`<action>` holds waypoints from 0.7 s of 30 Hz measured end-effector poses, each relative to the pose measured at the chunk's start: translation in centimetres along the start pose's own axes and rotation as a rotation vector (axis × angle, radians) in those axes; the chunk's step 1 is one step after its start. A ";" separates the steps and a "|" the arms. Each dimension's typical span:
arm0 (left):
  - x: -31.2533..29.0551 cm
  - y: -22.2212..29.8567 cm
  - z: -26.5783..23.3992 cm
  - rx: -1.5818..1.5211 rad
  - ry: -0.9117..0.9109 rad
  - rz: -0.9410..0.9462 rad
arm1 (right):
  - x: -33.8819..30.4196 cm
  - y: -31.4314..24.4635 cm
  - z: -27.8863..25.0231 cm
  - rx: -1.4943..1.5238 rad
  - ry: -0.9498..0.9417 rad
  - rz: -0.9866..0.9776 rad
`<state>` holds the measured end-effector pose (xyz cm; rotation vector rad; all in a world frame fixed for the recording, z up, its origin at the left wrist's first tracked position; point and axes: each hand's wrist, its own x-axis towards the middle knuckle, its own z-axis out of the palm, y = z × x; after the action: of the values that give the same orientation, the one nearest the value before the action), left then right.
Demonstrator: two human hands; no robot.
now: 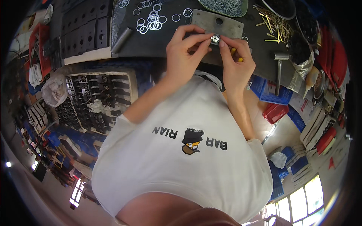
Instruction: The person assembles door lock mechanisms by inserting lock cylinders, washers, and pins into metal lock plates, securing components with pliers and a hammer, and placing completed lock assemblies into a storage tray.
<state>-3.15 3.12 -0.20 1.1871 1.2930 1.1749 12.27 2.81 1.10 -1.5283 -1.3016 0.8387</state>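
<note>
A small round metal part (215,38), silver with a dark slot-like middle, is pinched between the fingertips of both hands. My left hand (183,52) grips its left side with thumb and fingers closed. From the right, my right hand (239,67) holds it with thumb and forefinger. Yellow tips of a tool (233,51) show between the fingers of that hand; the rest of the tool is hidden. Just beyond the hands lies a flat metal plate (235,27) with a large hole and smaller ones. Several loose metal rings (154,23) lie on the dark bench to the left.
A green tray (244,11) of small metal pieces stands at the back, with thin brass-coloured strips (277,28) to its right. A hammer (279,69) rests at the bench's right edge above a blue basket (275,97). Dark drilled blocks (85,32) and a metal cylinder (122,39) sit left.
</note>
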 end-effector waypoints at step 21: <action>6.2 4.9 -2.6 0.538 -0.370 0.325 | 4.5 1.7 -7.4 0.282 0.060 -0.130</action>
<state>-5.71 9.53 4.49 1.9648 1.1873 0.7810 20.59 5.56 2.29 -1.2250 -1.1707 0.8472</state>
